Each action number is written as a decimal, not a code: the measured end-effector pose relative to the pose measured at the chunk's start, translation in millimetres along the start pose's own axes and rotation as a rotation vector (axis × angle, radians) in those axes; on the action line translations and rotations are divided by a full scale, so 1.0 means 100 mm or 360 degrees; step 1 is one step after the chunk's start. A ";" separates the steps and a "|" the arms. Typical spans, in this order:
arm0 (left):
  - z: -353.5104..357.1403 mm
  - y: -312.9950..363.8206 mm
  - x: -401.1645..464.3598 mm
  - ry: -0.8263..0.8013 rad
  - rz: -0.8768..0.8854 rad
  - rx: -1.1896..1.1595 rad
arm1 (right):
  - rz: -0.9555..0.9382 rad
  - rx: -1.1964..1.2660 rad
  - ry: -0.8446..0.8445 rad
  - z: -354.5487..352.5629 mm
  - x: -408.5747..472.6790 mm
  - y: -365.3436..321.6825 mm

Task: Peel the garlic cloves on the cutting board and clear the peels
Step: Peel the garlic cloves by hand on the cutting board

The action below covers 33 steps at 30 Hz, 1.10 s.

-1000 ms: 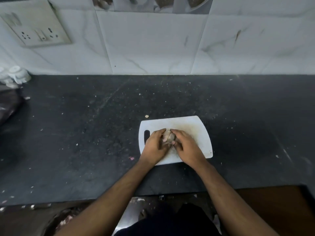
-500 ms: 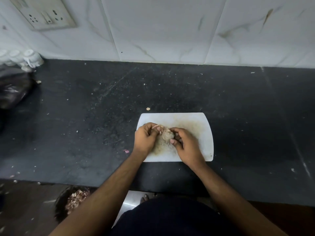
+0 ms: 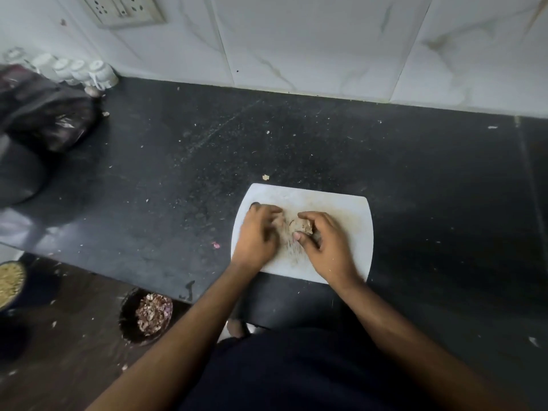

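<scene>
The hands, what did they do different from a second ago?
The left hand let go of the garlic and moved a little to the left, fingers spread on the cutting board. The right hand still pinches the garlic. The board stayed put.

A home kitchen is showing here: a black stone counter (image 3: 326, 137) is running along white marbled wall tiles (image 3: 311, 40), a switch plate (image 3: 124, 8) is sitting above (upper left), and a white cutting board (image 3: 350, 215) is lying on top.
</scene>
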State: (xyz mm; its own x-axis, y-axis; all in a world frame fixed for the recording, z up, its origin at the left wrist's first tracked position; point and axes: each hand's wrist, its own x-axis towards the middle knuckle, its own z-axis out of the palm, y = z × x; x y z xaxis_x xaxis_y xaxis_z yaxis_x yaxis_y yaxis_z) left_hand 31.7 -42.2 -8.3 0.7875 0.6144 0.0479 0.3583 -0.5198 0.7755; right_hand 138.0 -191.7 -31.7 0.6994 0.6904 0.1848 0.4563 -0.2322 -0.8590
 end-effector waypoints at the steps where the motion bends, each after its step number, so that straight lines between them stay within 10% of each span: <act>1: 0.03 -0.01 -0.01 -0.0143 0.0140 0.0054 | 0.0041 0.0041 0.0035 0.00 0.01 0.00; 11: 0.09 -0.13 0.21 -0.0462 0.0037 -0.0560 | 0.0220 0.0014 0.0183 0.02 -0.05 -0.03; 23: 0.10 -0.19 0.17 -0.0398 0.0315 -0.0339 | 0.0069 -0.0820 0.0150 0.16 -0.02 -0.09; 29: 0.14 -0.16 0.15 -0.0484 0.0527 -0.0068 | 0.0007 -0.0566 0.0065 0.13 -0.02 -0.05; 33: 0.14 -0.17 0.17 -0.0479 0.0422 -0.0115 | 0.0196 -0.0140 0.0466 0.03 -0.04 -0.03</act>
State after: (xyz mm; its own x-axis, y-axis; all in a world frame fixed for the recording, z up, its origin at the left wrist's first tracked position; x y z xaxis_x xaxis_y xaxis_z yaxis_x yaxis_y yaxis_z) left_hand 46.3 -30.9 -29.8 0.9633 0.2580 0.0745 0.0951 -0.5874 0.8037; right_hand 132.2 -191.7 -31.7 0.8748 0.4304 0.2225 0.3954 -0.3688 -0.8412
